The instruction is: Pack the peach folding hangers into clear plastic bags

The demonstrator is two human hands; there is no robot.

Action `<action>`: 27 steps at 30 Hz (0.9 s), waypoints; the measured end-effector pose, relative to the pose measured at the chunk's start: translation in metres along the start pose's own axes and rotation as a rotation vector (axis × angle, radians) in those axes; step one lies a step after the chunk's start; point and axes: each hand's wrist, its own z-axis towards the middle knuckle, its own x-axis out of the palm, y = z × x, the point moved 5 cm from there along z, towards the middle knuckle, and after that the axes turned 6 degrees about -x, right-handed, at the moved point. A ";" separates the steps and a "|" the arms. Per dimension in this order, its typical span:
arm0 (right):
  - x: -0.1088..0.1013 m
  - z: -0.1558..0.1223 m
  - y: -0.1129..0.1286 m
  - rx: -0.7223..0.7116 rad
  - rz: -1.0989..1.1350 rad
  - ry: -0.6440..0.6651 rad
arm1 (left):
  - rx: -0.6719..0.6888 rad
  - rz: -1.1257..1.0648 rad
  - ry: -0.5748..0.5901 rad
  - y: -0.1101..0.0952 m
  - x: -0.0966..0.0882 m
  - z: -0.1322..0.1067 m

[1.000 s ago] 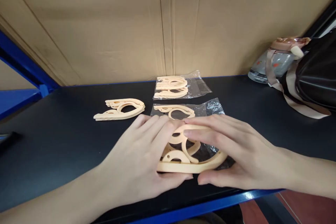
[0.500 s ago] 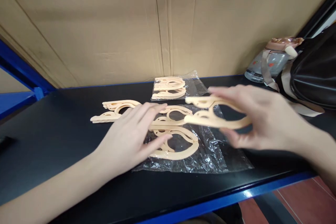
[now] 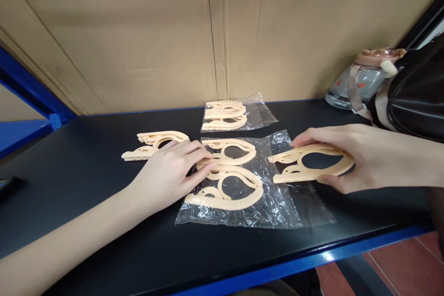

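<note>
Two beige folding hangers (image 3: 243, 201) lie one above the other in a clear plastic bag (image 3: 277, 206) on the black table. At the left end of the bag my left hand (image 3: 175, 164) is closed, thumb and fingertips gripping the bag and the hanger ends in it. My right hand (image 3: 350, 157) holds another folded hanger (image 3: 312, 176) by its curved end, thumb below and fingers above, over the right part of the bag. Beside my left hand, partly covered by it, lies a loose beige hanger pair (image 3: 138, 153).
A second clear bag (image 3: 262, 108) with beige hangers (image 3: 225, 111) lies at the back. To the far right stand a water bottle (image 3: 360, 81) with a strap and a black bag (image 3: 419, 92). A cardboard wall (image 3: 145, 32) closes the rear; a blue edge (image 3: 277, 266) runs along the front.
My right hand has moved right and slightly down with its hanger, away from the bagged ones. My left hand's fingers have drawn back and closed at the bag's left end.
</note>
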 end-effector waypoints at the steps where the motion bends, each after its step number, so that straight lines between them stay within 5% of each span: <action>1: 0.002 0.002 0.002 -0.008 0.003 -0.017 | 0.000 0.002 0.003 0.000 0.000 0.000; 9: 0.022 0.023 0.007 -0.046 -0.004 -0.106 | -0.006 0.049 0.025 0.002 0.002 -0.002; 27: 0.017 0.027 0.024 -0.176 -0.211 -0.261 | 0.135 0.035 0.026 -0.010 0.003 -0.004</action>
